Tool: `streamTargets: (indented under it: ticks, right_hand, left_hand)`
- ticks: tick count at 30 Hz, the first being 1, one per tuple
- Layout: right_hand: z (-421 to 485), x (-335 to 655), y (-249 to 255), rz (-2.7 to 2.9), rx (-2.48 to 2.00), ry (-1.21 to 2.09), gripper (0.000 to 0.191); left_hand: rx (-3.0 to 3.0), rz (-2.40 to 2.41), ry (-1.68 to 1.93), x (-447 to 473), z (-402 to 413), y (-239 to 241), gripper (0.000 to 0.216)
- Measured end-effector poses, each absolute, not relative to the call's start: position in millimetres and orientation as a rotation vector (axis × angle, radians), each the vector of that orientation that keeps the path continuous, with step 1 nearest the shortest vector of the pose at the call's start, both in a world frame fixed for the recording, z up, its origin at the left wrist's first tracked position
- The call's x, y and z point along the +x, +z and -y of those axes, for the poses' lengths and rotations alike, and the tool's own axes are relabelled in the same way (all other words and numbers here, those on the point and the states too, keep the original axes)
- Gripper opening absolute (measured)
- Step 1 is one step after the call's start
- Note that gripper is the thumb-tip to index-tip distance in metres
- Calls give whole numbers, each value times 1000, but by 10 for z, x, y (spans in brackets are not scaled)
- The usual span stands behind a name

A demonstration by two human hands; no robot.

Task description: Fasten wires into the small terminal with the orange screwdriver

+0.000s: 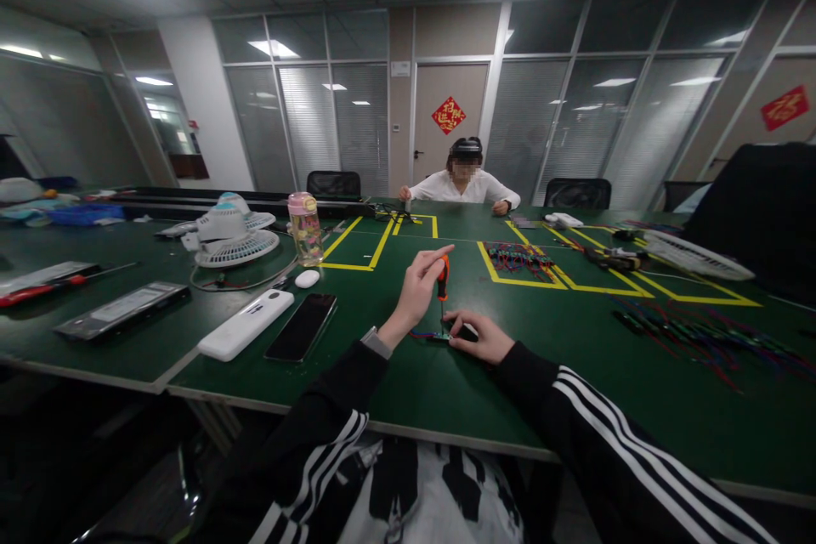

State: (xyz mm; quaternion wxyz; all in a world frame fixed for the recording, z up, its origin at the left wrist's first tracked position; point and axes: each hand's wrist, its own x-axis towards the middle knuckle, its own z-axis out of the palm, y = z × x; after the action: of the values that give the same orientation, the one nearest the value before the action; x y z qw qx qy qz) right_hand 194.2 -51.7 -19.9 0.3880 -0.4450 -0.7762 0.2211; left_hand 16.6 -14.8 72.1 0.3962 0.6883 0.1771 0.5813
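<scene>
My left hand (421, 287) is closed around the orange-and-black handle of a screwdriver (443, 282), its index finger stretched over the top. The screwdriver stands upright, its tip down at a small green circuit board (439, 337) on the table. Red and blue wires trail from the board's left end. My right hand (481, 338) pinches the board's right end between thumb and fingers, holding it against the tabletop. Whether the tip sits in a screw is too small to tell.
Left of my hands lie a black phone (302, 328), a white power bank (246, 325) and a white mouse (307, 279). Beyond stand a bottle (306, 229) and a fan (235, 240). Wired boards lie in a taped area (519, 262) and at right (707, 336). A person (464, 178) sits opposite.
</scene>
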Motion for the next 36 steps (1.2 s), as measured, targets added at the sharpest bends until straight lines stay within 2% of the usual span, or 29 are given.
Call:
streamTargets:
  ticks: [4, 11, 18, 25, 31, 36]
  right_hand:
    - [525, 1950, -188, 1979, -1141, 571, 16]
    - [533, 1944, -189, 1970, -1137, 571, 17]
    - [534, 1943, -181, 1997, -1145, 545, 14]
    - [545, 1930, -170, 1999, -1131, 515, 12]
    - [544, 1929, -178, 1969, -1140, 537, 14]
    - [521, 1941, -202, 1978, -1153, 552, 14]
  left_hand:
    - [1683, -378, 1351, 179, 132, 716, 37]
    - [1956, -567, 1653, 158, 225, 714, 21]
    - [1956, -428, 1549, 179, 251, 712, 34]
    - [1960, -542, 1661, 182, 228, 726, 27]
    - [1750, -407, 1358, 212, 190, 717, 36]
    - [1864, -556, 1650, 207, 214, 692, 27]
